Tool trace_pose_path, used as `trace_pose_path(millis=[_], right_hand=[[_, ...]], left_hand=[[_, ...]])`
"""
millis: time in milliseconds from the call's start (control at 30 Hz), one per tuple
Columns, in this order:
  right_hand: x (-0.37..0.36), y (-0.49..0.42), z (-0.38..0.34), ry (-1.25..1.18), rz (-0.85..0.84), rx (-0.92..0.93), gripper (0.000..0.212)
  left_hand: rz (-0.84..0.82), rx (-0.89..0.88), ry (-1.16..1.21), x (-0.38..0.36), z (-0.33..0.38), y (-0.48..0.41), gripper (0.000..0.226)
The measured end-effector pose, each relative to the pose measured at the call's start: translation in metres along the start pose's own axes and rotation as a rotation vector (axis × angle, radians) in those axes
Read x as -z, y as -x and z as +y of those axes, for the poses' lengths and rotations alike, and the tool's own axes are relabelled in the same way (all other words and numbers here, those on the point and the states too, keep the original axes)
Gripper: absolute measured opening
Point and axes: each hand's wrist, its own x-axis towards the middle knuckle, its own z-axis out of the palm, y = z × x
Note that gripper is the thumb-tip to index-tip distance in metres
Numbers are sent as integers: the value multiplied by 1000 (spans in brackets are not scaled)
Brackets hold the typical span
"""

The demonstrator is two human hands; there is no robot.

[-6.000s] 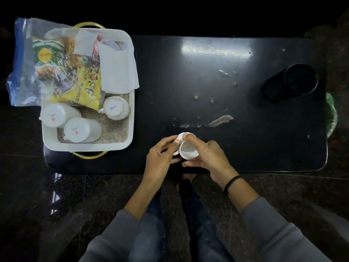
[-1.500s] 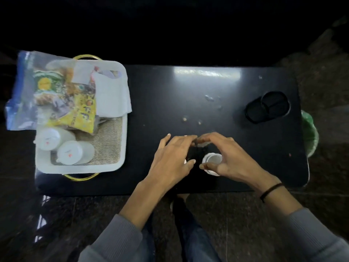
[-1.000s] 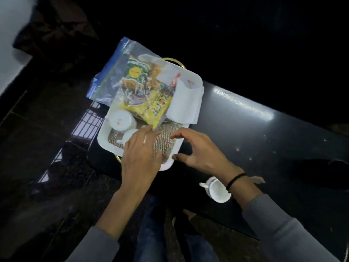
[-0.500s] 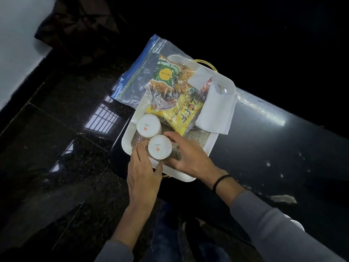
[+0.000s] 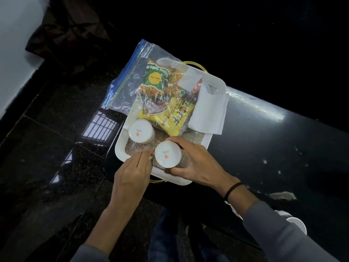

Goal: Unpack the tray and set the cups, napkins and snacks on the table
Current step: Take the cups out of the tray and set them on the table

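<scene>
1. The right hand [image 5: 196,163] has its fingers [image 5: 176,141] curled round the side of an upturned cup [image 5: 167,155]; the thumb presses in from the near side.
2. The left hand [image 5: 132,173] pinches at the cup's left edge with its fingers [image 5: 145,155], probably on the handle, though that part is hidden.
3. The cup sits base up at the near end of the tray [image 5: 217,86], on or just above its woven liner; contact is hard to judge.
4. It looks like glazed ceramic: stiff, smooth, likely slippery, and it would chip if knocked. A grip round the wall, steadied at the handle, suits it.
5. A second cup [image 5: 140,131] stands upturned just beside it.
6. Beyond lie a snack bag [image 5: 162,95], soft and crinkly, and folded napkins [image 5: 208,112], light and limp.
7. The tray rests on the left end of the dark worktop [image 5: 273,148].
</scene>
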Motion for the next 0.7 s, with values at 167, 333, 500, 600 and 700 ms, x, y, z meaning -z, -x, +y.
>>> trace_pose_path(millis=[167,333,500,600,700], right_hand=[[42,35,10,-263,54,-149,70],[77,78,27,-699,187,-321,47],[104,113,40,-858,338,-487,54],[117,129,46,-915,348,-557,51],[128,143,55,-978,370,-622,52]], left_hand=[[66,-129,210,4,31,-21,18],[24,-10,567,-2,84,-58,21],[-110,11,767,-12,140,-78,17],[-208,-5,828,-14,160,-81,19],[-320,-94,831,-21,176,-79,28]])
